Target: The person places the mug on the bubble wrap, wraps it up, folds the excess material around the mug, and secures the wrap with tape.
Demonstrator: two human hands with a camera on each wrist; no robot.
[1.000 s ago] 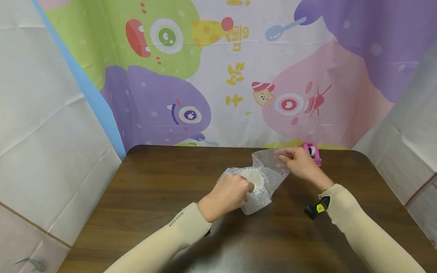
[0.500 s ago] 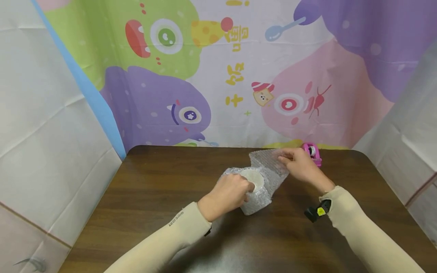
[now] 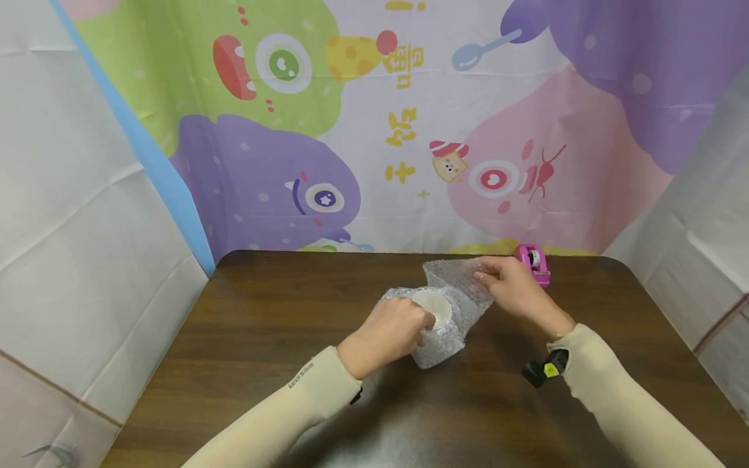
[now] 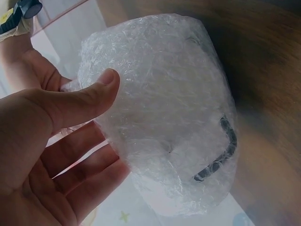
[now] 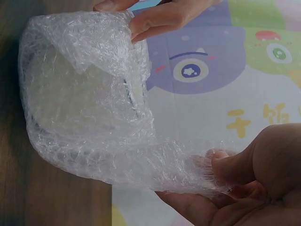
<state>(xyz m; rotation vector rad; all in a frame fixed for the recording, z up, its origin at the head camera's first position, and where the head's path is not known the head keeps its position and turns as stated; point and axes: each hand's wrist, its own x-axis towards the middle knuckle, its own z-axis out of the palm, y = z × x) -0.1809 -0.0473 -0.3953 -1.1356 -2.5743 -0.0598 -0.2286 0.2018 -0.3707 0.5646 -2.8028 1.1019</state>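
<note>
Sleeves (image 3: 275, 409) nearest on my head feed, both cream, lettering along the left one, a black wrist camera (image 3: 544, 368) at the right cuff, and dark wood-grained table (image 3: 263, 325) spread out below. Next out, I've got the left hand (image 3: 383, 335), and it's pinching: thumb pressed on the outside of the bubble wrap (image 3: 441, 351), other fingers tucked behind the edge, slim gaps showing between them on my left wrist feed. Now the whitish round thing (image 3: 432, 304), there it is, inside the wrap, between the two hands, pale face toward my head camera; whether its underside touches the wood, I can't tell. Through the layers I pick up a dark bent stripe (image 4: 231, 149). Just beyond, a loose flap (image 3: 453, 273) of wrap stretches off the bundle, and the right hand (image 3: 515, 289) has its end, plastic nipped between thumb on top and fingers beneath! Right behind that hand, near the table's far edge, a pink tape dispenser (image 3: 541, 270). Farthest of all, the backdrop (image 3: 398, 221): green, purple and pink one-eyed monsters, with yellow characters running down the middle
</note>
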